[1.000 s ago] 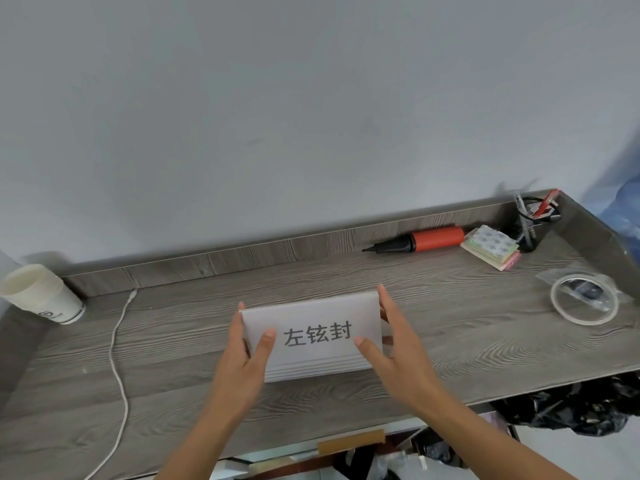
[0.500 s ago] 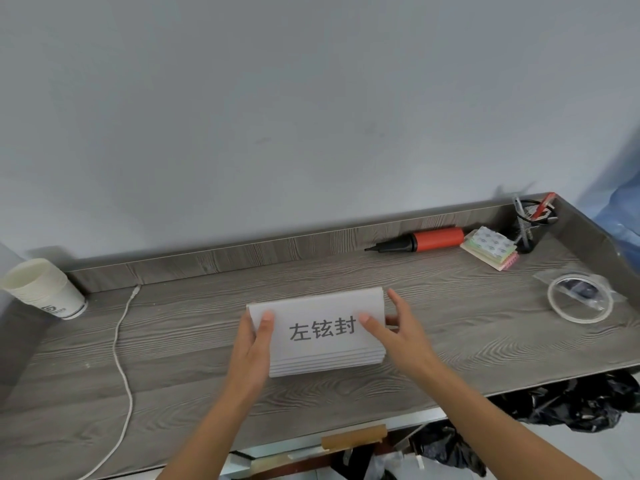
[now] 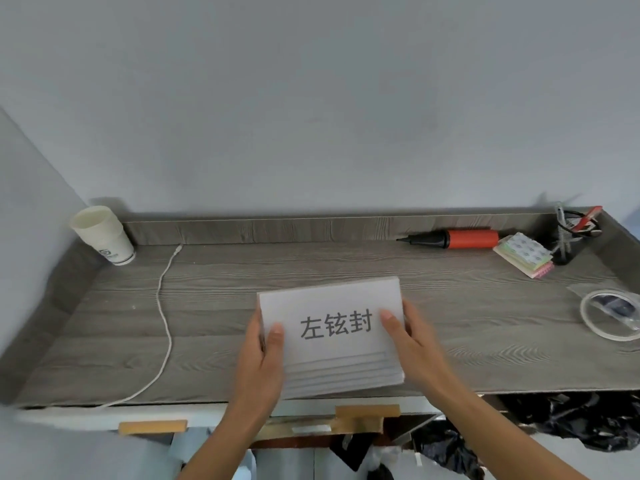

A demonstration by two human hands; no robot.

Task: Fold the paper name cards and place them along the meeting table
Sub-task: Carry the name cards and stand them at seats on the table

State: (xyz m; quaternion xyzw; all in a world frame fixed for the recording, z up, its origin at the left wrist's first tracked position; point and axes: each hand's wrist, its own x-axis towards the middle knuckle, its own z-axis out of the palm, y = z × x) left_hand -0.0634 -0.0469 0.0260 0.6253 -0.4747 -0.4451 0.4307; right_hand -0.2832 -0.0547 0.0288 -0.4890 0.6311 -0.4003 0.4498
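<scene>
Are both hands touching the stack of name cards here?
Touching. The head view shows the left hand and right hand clasping opposite ends of the stack of name cards, each thumb lying on its printed face.

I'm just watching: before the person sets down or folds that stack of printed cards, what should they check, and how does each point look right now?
1. Both hands grip the stack of name cards: left hand and right hand at its sides: ok.
2. Printed side faces the person: ok.
3. Card edges aligned: lower edges stepped, not ok.
4. Bare table ahead of the stack: ok.
5. White cable apart from the stack: ok.
6. Cards already creased: cannot tell.
</scene>
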